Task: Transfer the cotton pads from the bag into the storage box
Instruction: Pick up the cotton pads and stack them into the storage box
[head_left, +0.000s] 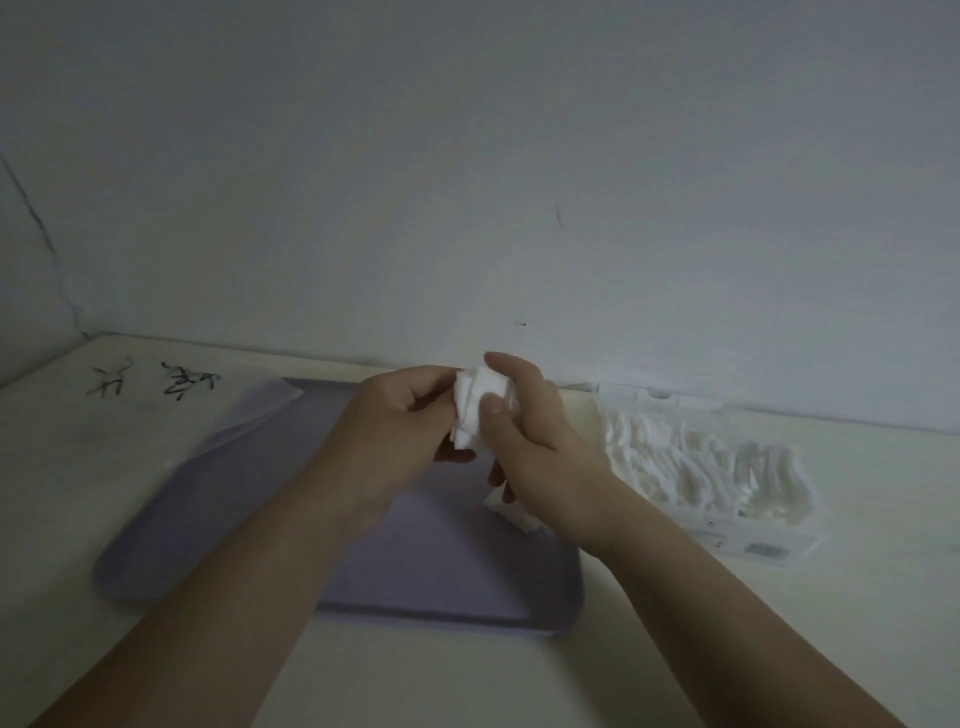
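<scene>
Here we see both hands meeting above the box, holding a small bunch of white pads between them. The left hand has its fingers curled round the bunch's left side, and the right hand pinches the right side, with the thumb pressed on the front and the fingers wrapped over the top. The pads sit unevenly in the grip, their edges fanned out. They are up in the air, clear of the box floor.

The box is a shallow lilac one, lying open on the pale table. Its lid lies tilted along its left side; we cannot tell whether the two are joined. Under the right hand a white scrap lies inside the box, probably more pads, though most of it is hidden.

To the right of the box, close to the wall, lies the clear bag, filled with a long, rumpled row of white pads. A barcode label shows at its near end. On the far left of the table there are black scribbles.
</scene>
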